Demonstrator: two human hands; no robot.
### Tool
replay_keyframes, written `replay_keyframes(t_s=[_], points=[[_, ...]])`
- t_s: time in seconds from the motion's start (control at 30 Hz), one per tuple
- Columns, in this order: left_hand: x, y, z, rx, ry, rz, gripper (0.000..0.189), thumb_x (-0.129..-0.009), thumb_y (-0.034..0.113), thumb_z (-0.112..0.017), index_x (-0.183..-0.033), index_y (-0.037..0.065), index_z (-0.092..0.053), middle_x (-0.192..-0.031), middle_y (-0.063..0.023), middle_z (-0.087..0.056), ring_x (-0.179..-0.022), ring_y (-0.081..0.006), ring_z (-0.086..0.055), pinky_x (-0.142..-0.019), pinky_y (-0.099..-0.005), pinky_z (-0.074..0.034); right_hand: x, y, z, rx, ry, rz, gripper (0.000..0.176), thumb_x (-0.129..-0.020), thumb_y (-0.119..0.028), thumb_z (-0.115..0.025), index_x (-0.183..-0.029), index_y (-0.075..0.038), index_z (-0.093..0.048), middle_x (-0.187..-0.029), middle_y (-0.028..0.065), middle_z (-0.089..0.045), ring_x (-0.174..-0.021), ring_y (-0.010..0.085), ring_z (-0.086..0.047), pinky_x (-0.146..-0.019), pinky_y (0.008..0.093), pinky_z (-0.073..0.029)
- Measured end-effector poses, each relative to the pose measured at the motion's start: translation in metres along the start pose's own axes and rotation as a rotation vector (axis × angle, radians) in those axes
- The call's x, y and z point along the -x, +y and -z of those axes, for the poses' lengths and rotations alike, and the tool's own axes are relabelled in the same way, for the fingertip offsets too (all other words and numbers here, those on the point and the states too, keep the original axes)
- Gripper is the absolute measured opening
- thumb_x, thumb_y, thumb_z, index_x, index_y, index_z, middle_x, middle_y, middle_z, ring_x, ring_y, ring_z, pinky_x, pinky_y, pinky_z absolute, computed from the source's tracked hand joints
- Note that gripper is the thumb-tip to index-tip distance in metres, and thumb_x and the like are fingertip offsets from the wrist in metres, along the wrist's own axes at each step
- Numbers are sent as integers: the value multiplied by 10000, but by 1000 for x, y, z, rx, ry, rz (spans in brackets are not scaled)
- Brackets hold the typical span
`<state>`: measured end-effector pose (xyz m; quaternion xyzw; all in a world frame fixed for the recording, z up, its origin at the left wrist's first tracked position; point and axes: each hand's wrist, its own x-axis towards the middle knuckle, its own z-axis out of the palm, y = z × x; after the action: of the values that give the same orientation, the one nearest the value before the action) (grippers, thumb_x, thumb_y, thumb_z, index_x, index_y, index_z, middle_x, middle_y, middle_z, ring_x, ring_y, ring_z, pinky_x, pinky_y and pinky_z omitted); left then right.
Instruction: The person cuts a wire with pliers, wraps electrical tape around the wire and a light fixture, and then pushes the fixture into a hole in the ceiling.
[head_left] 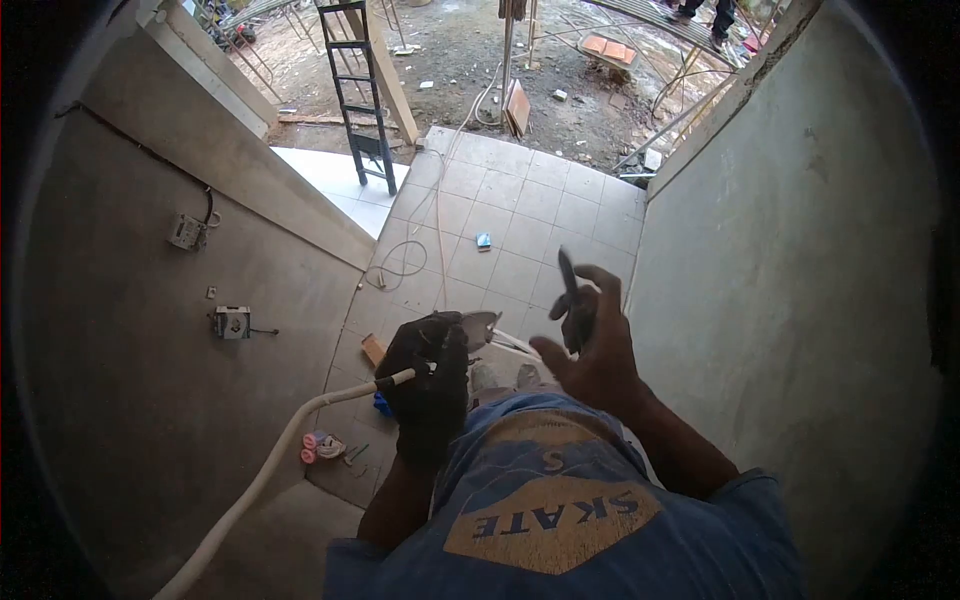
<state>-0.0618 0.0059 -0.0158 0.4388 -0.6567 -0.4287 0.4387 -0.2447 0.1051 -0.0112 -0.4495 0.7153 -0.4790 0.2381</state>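
Note:
My left hand (428,365), in a dark glove, is closed round a grey round fitting (480,328). A cream conduit (290,440) runs from the lower left up to this hand. White wires (515,344) stretch out from the fitting toward my right hand (598,340). That hand is bare and holds a dark tool (568,272), its narrow end pointing up, between curled fingers. The tool is apart from the fitting, and its exact kind is hard to tell.
A black ladder (357,95) stands on the tiles at the upper left. A loose cable (400,262) and a small blue box (484,240) lie on the floor. Walls flank both sides. A person's legs (722,18) show at the upper right.

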Motion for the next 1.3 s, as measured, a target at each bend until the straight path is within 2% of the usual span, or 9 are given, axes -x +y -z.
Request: replay_keyframes(t_s=[0.13,0.27,0.4,0.47,0.63,0.7,0.83,0.9,1.3], points=[[3,8,3,26,-108,61,98,-908,89,-740,-973,17,-731,-900,-79,-748,-758,-143,-682,-676,-289,-550,-18,-12,17,-337,-309,-199,367,-914,-43,-742,-1241,44,-601,-910,162,-691,-716,218,-669,-668,364,-548],[1,22,14,68,-213,183,134,-918,133,-739,-983,16,-744,-880,-89,-750,-762,-157,-711,-673,-294,-566,-7,-2,16,188,-157,315,298,-949,-111,-731,-1197,32,-650,-903,201,-736,-695,263,-709,-678,385,-569],[-1,24,16,156,-237,149,165,-968,159,-695,-990,-2,-724,-845,-78,-732,-734,-124,-673,-643,-276,-535,6,-1,19,13,-416,54,301,-978,-159,-712,-1204,30,-647,-901,177,-752,-673,233,-716,-633,388,-575],[-4,26,18,126,-263,130,160,-970,152,-693,-991,-3,-724,-844,-81,-730,-739,-124,-675,-649,-278,-538,3,-15,25,-136,-732,-329,293,-991,-178,-703,-1195,25,-647,-913,153,-759,-648,204,-712,-641,363,-594],[-13,21,30,51,-373,-1,115,-945,95,-703,-990,-1,-748,-856,-88,-751,-765,-141,-721,-656,-282,-587,0,11,30,-437,-840,-303,299,-1025,-216,-666,-1198,27,-644,-952,150,-758,-657,194,-722,-693,325,-615],[-20,24,38,270,-492,285,116,-944,98,-707,-989,0,-751,-863,-86,-753,-762,-136,-714,-662,-267,-571,-6,10,31,-343,-1011,-179,304,-1040,-246,-643,-1173,27,-650,-965,155,-756,-711,206,-752,-728,325,-626],[-25,29,46,278,-582,285,125,-943,101,-710,-995,-4,-754,-869,-86,-756,-764,-135,-712,-679,-256,-563,-10,3,32,-156,-1087,-51,304,-1048,-269,-626,-1136,20,-659,-966,155,-756,-742,211,-765,-727,327,-629],[-27,29,49,271,-611,305,131,-937,99,-716,-999,-8,-760,-877,-94,-760,-771,-141,-716,-688,-268,-571,-11,-9,35,-173,-1118,-246,296,-1051,-280,-619,-1114,6,-664,-945,147,-757,-705,208,-760,-672,323,-624],[-25,23,57,343,-646,310,139,-934,103,-725,-999,-12,-766,-913,-116,-775,-796,-158,-743,-708,-287,-597,-6,-29,29,33,-1075,-202,206,-1003,-184,-655,-1097,0,-660,-844,120,-757,-656,193,-751,-643,310,-620]])
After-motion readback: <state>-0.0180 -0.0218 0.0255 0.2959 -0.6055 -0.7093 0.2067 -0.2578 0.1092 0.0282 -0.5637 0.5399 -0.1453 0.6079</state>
